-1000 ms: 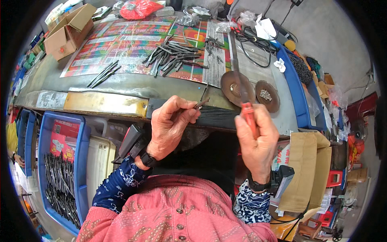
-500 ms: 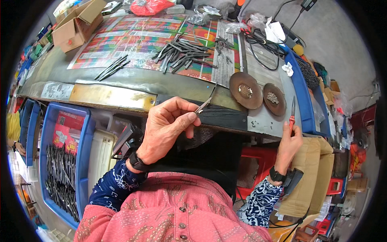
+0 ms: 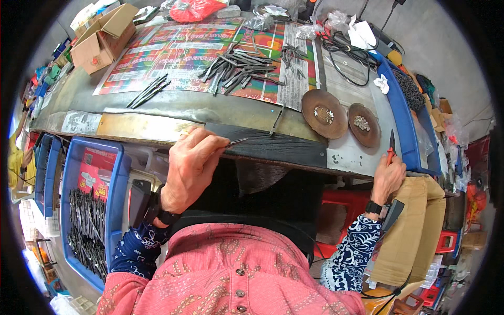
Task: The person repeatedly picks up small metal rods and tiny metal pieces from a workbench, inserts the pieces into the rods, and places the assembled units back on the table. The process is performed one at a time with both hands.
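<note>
My left hand is closed in a pinch over the bench's front edge. From its fingertips a thin, dark, sliver-like piece points to the right. At the bench's right front, my right hand is closed round a slim pointed tool with a red handle, its dark tip upward. Between the hands, a narrow dark strip lies across the black patch on the bench edge. Two round brown dishes, one nearer the strip and one further right, hold small pale bits.
A pile of dark strips and a smaller bunch lie on the bench. Left below stands a blue bin of dark strips. Another blue tray borders the right side, above an open cardboard box. Cables lie behind.
My left hand has moved left and turned, its pinched piece now pointing right, away from the strip on the edge. My right hand with the red-handled tool has shifted slightly right.
</note>
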A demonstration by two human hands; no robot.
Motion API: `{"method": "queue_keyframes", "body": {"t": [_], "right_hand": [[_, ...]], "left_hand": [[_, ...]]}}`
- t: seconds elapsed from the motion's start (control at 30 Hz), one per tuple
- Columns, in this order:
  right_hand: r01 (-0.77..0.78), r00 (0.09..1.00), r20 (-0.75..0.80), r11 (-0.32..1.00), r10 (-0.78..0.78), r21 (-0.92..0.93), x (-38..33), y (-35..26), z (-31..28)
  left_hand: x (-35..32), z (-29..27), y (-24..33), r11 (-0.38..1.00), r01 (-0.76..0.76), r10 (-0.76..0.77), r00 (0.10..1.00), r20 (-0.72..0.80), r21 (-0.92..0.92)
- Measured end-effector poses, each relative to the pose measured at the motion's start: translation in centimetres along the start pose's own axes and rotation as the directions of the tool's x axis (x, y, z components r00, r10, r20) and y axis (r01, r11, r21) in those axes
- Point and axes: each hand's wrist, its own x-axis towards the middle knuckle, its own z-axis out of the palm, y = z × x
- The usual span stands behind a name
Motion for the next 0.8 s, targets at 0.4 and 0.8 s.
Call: {"method": "queue_keyframes", "body": {"t": [0.4,0.8], "right_hand": [[-0.039,0.999,-0.018,0.998,0.038,-0.049,0.6,-1.0,1.1],[-0.057,0.997,0.051,0.992,0.063,-0.113,0.6,-0.6,1.3]], "left_hand": [[1.7,3.6,-0.1,0.97,-0.197,0.176,0.973,0.148,0.145],[0.8,1.6,-1.6,0.997,-0.078,0.079,0.996,-0.035,0.025]]}}
